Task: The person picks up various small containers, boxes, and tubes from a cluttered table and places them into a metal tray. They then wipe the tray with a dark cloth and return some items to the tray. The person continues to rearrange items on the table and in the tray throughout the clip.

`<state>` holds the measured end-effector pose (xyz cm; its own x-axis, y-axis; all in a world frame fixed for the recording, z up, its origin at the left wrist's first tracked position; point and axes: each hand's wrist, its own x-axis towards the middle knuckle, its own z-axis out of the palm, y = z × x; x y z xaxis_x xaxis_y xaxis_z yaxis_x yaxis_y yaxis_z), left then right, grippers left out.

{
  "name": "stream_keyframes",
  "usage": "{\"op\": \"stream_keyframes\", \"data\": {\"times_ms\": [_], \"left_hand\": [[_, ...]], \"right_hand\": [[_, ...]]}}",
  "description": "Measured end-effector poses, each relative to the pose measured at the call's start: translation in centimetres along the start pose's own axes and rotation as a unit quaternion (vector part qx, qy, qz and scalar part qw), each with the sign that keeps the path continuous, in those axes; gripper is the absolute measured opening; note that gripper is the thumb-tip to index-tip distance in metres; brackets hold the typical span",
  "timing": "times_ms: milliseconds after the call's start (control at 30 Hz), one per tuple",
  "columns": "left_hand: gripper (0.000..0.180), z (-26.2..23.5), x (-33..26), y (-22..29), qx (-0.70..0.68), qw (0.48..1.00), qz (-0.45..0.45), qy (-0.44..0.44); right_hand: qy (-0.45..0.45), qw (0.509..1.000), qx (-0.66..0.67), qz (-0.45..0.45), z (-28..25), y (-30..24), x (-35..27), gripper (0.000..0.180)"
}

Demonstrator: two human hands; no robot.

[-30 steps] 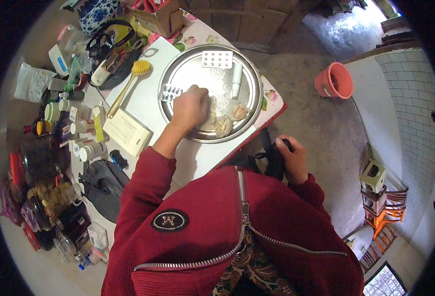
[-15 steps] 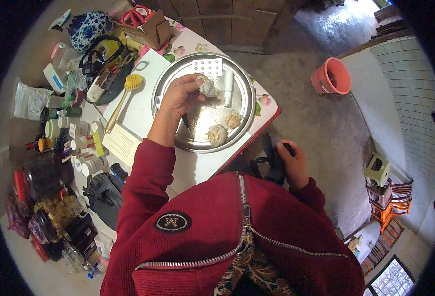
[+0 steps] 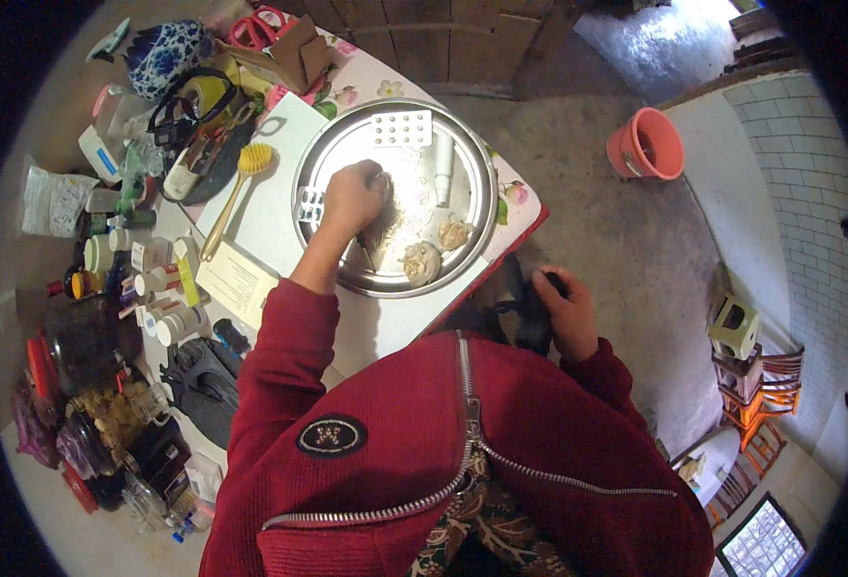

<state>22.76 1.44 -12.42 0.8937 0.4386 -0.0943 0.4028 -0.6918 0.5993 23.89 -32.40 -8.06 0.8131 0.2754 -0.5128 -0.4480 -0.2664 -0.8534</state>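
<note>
Left hand (image 3: pixel 355 202): fingers curled low over the left-centre of the tray (image 3: pixel 468 173), back of hand to camera. Contents hidden; cannot tell whether it grips or has let go. Half a second ago it held up a pale bulb. Now lowered, that bulb not clearly visible; handling is back at tray level, set-down unconfirmed. Dark pointed thing (image 3: pixel 367 254) just below the wrist.

Right hand (image 3: pixel 573 310): off the table edge, closed round a black object (image 3: pixel 536 317); unchanged.

Tray: two bulbs, one at the near rim (image 3: pixel 422 263), one just right of it (image 3: pixel 455 232), both unmoved. White tube (image 3: pixel 443 168) and pill card (image 3: pixel 403 128) beyond. Capsule pack (image 3: pixel 310 204), left rim, uncovered again.

Left of tray: brush (image 3: pixel 235 197).
</note>
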Motion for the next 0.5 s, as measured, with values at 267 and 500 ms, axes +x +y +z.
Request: {"op": "stream_keyframes", "data": {"times_ms": [267,500], "left_hand": [[0.046,0.0,-0.7,0.7,-0.084,0.992,-0.015,0.094],[0.039,-0.2,-2.2,3.1,-0.095,0.988,0.060,0.103]], "right_hand": [[-0.005,1.000,0.013,0.010,-0.2,0.6,0.1,0.021],[-0.004,0.999,0.031,0.017,0.2,0.4,0.0,0.022]]}}
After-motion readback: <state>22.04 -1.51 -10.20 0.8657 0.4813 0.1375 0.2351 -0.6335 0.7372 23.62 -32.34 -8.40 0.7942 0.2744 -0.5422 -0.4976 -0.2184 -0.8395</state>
